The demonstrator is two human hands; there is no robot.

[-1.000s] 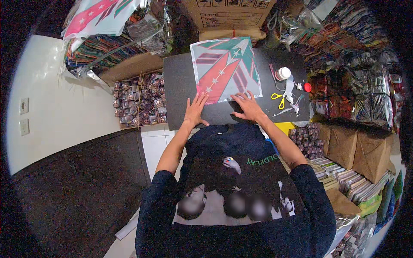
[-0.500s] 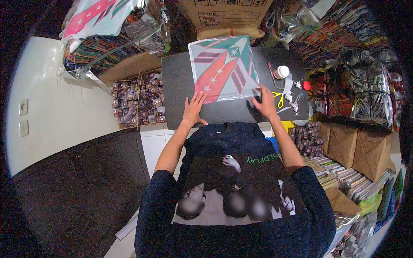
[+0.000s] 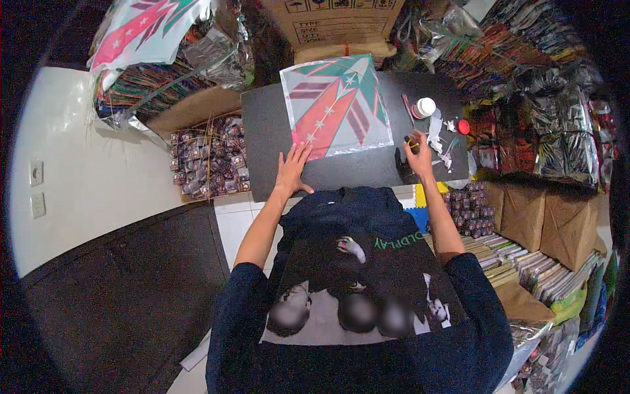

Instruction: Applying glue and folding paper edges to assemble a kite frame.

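Observation:
On the dark table [image 3: 354, 171] lies a flat plastic packet [image 3: 338, 108] with a red, green and grey star-and-stripe print. My left hand [image 3: 293, 169] is open at its lower left corner, fingertips on the edge and thumb spread toward me. To the right of the packet, my right hand [image 3: 419, 157] is closed on the yellow scissors [image 3: 413, 142]; mostly hidden by the fingers, only a bit of the yellow shows. A white round tub [image 3: 425, 107], a red cap [image 3: 463, 127] and white scraps [image 3: 436, 134] lie just beyond that hand.
An open carton of small wrapped items [image 3: 209, 161] stands left of the table. Behind it are stacked printed packets [image 3: 164, 85] and a large cardboard box [image 3: 341, 26]. Wrapped bundles [image 3: 558, 138], brown cartons [image 3: 548, 223] and a row of thin packets [image 3: 528, 262] crowd the right side.
My right hand has moved right from the packet's edge to the yellow scissors and closed on them. My left hand stays on the packet's lower left corner.

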